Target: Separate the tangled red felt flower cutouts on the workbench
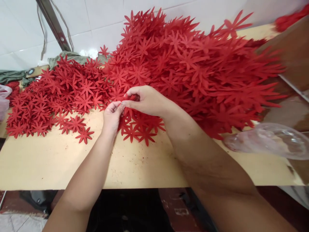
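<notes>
My left hand (111, 116) and my right hand (150, 100) meet over the middle of the table. Both are closed, thumbs and fingertips pinched together on a red flower-shaped cutout (129, 97), which their fingers largely cover. Just below the hands, several more red flower cutouts (147, 135) lie loose on the wood. A big heap of red flower cutouts (173, 61) rises behind and to the right of my right hand. Left of my left hand spreads a lower pile (65, 80), with one single flower (84, 135) at its front edge.
The pale wooden table (60, 164) has a straight front edge. A clear plastic container (270, 140) lies at the right, near a brown cardboard box (289, 54). Green cloth (65, 55) and a metal post (53, 24) stand along the tiled wall. A plastic bag (3, 100) is far left.
</notes>
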The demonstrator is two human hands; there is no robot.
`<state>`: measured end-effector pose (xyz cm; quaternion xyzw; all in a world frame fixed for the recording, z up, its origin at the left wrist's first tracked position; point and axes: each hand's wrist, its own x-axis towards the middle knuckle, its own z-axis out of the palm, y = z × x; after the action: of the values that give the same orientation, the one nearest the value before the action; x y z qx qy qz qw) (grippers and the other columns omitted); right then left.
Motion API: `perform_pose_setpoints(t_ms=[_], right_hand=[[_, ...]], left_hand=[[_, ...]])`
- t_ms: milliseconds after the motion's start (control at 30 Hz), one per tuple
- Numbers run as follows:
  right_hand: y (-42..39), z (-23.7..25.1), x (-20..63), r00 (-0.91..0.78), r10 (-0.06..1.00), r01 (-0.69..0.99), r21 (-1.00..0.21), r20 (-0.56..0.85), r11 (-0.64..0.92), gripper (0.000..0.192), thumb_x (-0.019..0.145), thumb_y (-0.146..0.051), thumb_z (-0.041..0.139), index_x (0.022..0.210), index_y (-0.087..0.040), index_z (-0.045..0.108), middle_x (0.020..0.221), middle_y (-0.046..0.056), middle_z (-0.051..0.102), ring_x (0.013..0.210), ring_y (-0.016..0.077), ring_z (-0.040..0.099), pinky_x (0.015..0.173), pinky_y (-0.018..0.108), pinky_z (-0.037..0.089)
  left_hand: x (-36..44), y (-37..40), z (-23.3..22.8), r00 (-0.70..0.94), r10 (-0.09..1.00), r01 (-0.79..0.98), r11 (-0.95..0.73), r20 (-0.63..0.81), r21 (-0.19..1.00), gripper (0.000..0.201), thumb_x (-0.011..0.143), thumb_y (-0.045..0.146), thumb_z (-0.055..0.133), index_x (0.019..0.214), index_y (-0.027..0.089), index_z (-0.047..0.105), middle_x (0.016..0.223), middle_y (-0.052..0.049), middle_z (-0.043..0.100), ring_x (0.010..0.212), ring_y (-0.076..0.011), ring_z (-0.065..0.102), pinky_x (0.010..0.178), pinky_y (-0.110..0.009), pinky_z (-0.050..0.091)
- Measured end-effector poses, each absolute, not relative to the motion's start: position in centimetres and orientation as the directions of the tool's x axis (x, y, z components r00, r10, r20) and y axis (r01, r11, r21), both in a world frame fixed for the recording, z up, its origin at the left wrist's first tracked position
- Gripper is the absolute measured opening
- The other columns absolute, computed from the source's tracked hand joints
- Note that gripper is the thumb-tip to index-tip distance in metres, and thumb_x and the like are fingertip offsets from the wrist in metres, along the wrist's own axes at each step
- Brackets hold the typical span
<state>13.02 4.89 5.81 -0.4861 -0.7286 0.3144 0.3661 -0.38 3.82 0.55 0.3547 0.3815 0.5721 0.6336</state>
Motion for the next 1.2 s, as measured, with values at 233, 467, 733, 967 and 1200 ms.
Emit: perform_pose_setpoints(t_ms=[233,467,733,967,1200], right_hand=[[5.4,5.5,13.6,-0.249,0.946,0.55,-0.774,0.208,0.315,0.008,0.075,-0.02,0.061,0.067,-0.017,0.061,0.063,0.0,0.059,0.059,0.0107,0.049,0.061,0.028,0.039],[5.2,5.8,13.3,-0.172,0.959,0.647,-0.709,0.224,0.281,0.018,0.079,-0.028,0.057,0.064,-0.016,0.058,0.061,0.0,0.056,0.058,0.01,0.045,0.06,0.028,0.035],[5.4,5.8,14.1,-0.217,0.955,0.634,-0.714,0.203,0.296,0.026,0.076,-0.032,0.062,0.057,-0.019,0.051,0.056,-0.002,0.05,0.057,0.0105,0.042,0.058,0.028,0.034],[6.0,5.5,16.2,0.002,0.947,0.488,-0.827,0.321,0.279,0.023,0.076,-0.032,0.063,0.06,-0.02,0.051,0.054,-0.003,0.043,0.054,0.0098,0.04,0.056,0.028,0.036],[5.3,5.8,14.5,-0.111,0.914,0.464,-0.793,0.39,0.395,0.021,0.068,-0.03,0.071,0.086,-0.02,0.067,0.093,0.005,0.067,0.087,0.0187,0.059,0.082,0.035,0.048]], left_hand=[[-0.3,3.7,1.1,0.027,0.994,-0.356,0.109,-0.106,0.928,0.026,0.077,0.034,0.068,0.063,0.016,0.055,0.05,0.006,0.052,0.046,-0.0033,0.044,0.051,-0.017,0.037],[-0.5,3.5,1.1,0.036,0.994,-0.435,0.112,-0.107,0.893,0.026,0.068,0.035,0.076,0.084,0.02,0.064,0.07,0.005,0.062,0.059,-0.0038,0.055,0.059,-0.017,0.043],[-0.3,3.5,0.8,0.021,0.994,-0.474,0.101,-0.103,0.875,0.02,0.066,0.028,0.077,0.073,0.017,0.062,0.065,0.006,0.062,0.059,-0.0043,0.056,0.064,-0.018,0.046],[-0.6,3.9,0.9,-0.083,0.983,-0.485,0.104,-0.164,0.869,0.018,0.069,0.026,0.075,0.07,0.016,0.06,0.059,0.007,0.058,0.052,-0.0034,0.049,0.057,-0.018,0.041],[-0.3,3.8,0.9,-0.017,0.992,-0.451,0.106,-0.126,0.886,0.025,0.064,0.025,0.079,0.063,0.016,0.056,0.056,0.007,0.058,0.051,-0.0035,0.051,0.059,-0.018,0.043]])
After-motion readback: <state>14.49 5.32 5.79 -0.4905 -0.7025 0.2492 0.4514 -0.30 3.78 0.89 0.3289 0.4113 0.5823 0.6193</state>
